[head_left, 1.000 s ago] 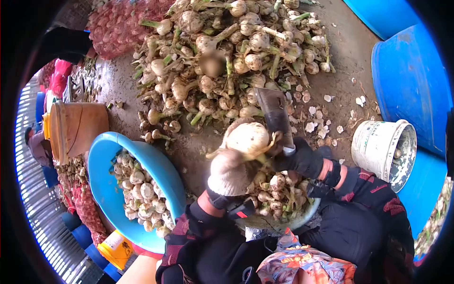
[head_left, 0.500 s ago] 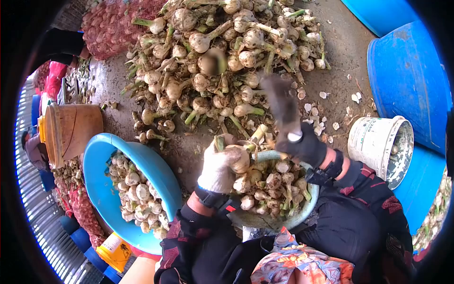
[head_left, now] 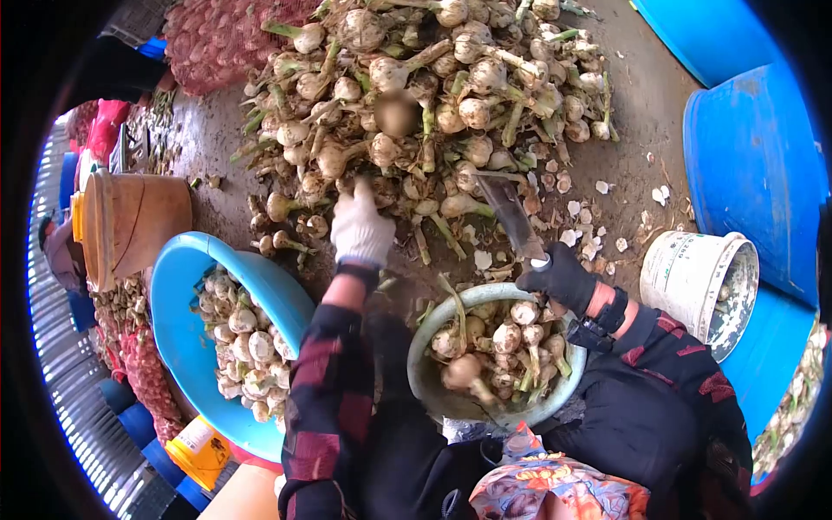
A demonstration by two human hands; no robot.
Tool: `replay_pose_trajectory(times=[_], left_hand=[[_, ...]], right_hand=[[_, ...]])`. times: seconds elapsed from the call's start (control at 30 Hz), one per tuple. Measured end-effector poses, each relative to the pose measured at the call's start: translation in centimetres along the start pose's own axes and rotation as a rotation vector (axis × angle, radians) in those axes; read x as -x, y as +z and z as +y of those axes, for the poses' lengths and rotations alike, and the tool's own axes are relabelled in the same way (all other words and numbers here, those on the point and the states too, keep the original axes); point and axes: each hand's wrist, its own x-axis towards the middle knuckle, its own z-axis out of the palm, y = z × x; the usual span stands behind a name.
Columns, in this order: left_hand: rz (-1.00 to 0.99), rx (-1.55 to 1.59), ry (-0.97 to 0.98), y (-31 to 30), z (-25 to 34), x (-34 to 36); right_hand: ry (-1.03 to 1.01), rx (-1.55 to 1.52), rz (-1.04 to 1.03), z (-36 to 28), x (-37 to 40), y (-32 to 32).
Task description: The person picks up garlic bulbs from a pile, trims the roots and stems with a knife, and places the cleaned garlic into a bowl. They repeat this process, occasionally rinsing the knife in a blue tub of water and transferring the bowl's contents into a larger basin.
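While reaching into the near edge of the garlic heap (head_left: 475,113) with the left hand (head_left: 362,230) (not able to tell if pinching), also clutching a cleaver (head_left: 516,225) in the right hand (head_left: 562,279) beside the bowl (head_left: 418,351), probably needing a clean grab next.

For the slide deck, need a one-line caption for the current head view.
Gloved left hand at the garlic pile; right hand grips a knife above a bowl of bulbs.
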Motion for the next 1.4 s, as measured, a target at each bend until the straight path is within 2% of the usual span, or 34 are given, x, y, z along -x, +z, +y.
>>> replay_pose_trajectory(times=[0.07, 0.1, 0.2, 0.23, 0.27, 0.3, 0.33, 0.4, 0.43, 0.47, 0.53, 0.6, 0.63, 0.67, 0.77, 0.83, 0.87, 0.93, 1.0, 1.07, 1.1, 1.13, 1.2, 1.23, 1.27, 1.33, 1.37, 1.4], left_hand=[[-0.070, -0.092, -0.073, 2.1, 0.0, -2.2], [-0.069, -0.089, -0.076, 2.5, -0.3, -2.3], [-0.039, 0.067, -0.070, 2.5, -1.2, -2.1], [0.034, 0.226, -0.016, 2.5, -1.6, -1.3], [0.103, 0.385, 0.037, 2.5, -1.9, -0.5], [-0.041, 0.795, -0.079, 2.7, -1.7, 0.1], [-0.182, 1.078, -0.106, 1.3, -0.7, 1.0], [-0.268, 1.282, -0.296, 0.6, 0.7, 2.7], [-0.273, 1.400, -0.225, -0.3, 1.6, 4.0], [-0.514, 2.149, -0.791, 0.1, 1.7, 3.3], [-0.430, 1.473, -0.081, -1.2, 2.4, 6.7], [-0.504, 1.399, 0.123, -3.4, 3.5, 8.3], [-0.767, 1.914, 0.006, -4.6, 4.1, 9.0], [-1.006, 2.237, -0.118, -5.0, 4.2, 9.3], [-0.895, 2.104, -0.091, -5.8, 4.9, 10.6], [-0.747, 1.697, -0.115, -6.4, 5.5, 10.7], [-0.744, 1.696, -0.115, -6.1, 5.3, 10.8], [-0.708, 1.482, 0.358, -5.3, 5.0, 10.9], [-0.646, 1.428, 0.389, -5.6, 5.2, 10.8], [-0.340, 0.859, 0.878, -5.5, 5.1, 10.1], [-0.687, 1.373, 0.312, -4.8, 5.0, 11.4], [-0.683, 1.373, 0.314, -5.2, 4.9, 11.5], [-1.199, 1.783, -0.122, -6.2, 4.6, 11.5], [-1.032, 1.392, 0.469, -6.0, 4.3, 11.3], [-0.852, 1.394, 0.733, -7.8, 6.1, 11.4], [-0.851, 1.501, 0.713, -7.6, 6.3, 10.6], [-0.869, 1.519, 0.350, -7.8, 6.6, 10.8], [-0.876, 1.505, -0.010, -8.0, 7.0, 11.1]], right_hand=[[0.007, 0.007, 0.020, -0.5, 0.2, 0.4], [-0.069, 0.040, 0.053, -0.6, 0.4, 0.5], [-0.105, 0.079, -0.023, 0.0, 0.1, 0.0], [-0.105, 0.073, -0.019, 0.0, 0.0, -0.1], [-0.217, 0.205, 0.001, -0.1, 0.1, -0.2], [-0.329, 0.337, 0.022, -0.2, 0.2, -0.2], [-0.329, 0.331, 0.025, -0.6, 0.3, 0.0], [-0.566, 0.410, 0.074, -1.9, 0.5, 0.7], [-0.680, 0.520, 0.111, -2.4, 0.5, 0.8], [-0.674, 0.517, 0.117, -2.9, 0.6, 1.1], [-0.787, 0.607, 0.152, -3.7, 0.8, 1.3], [-0.836, 0.599, 0.157, -4.4, 1.2, 1.2], [-0.826, 0.633, 0.124, -4.9, 1.5, 1.1], [-0.815, 0.666, 0.089, -5.2, 1.8, 1.1], [-0.829, 0.690, 0.057, -5.4, 2.1, 1.1], [-0.813, 0.722, 0.018, -5.2, 2.2, 1.0], [-0.800, 0.756, -0.019, -5.2, 2.2, 0.9], [-0.835, 0.736, 0.000, -4.5, 1.8, 1.0], [-0.867, 0.717, 0.018, -4.0, 1.6, 1.1], [-0.894, 0.644, -0.013, -3.8, 1.4, 1.1], [-0.895, 0.644, -0.013, -3.6, 1.3, 1.1], [-0.872, 0.669, -0.011, -3.4, 1.1, 1.1], [-0.844, 0.691, -0.005, -2.0, 0.2, 0.3], [-0.659, 0.677, 0.026, -0.4, -1.2, -1.2], [-0.474, 0.657, 0.058, 0.8, -1.8, -2.3], [-0.345, 0.801, 0.192, 1.2, -1.4, -3.1], [-0.396, 0.610, 0.295, 1.4, -0.9, -2.4], [-0.238, 0.132, 0.247, 1.3, -0.2, -1.7]])
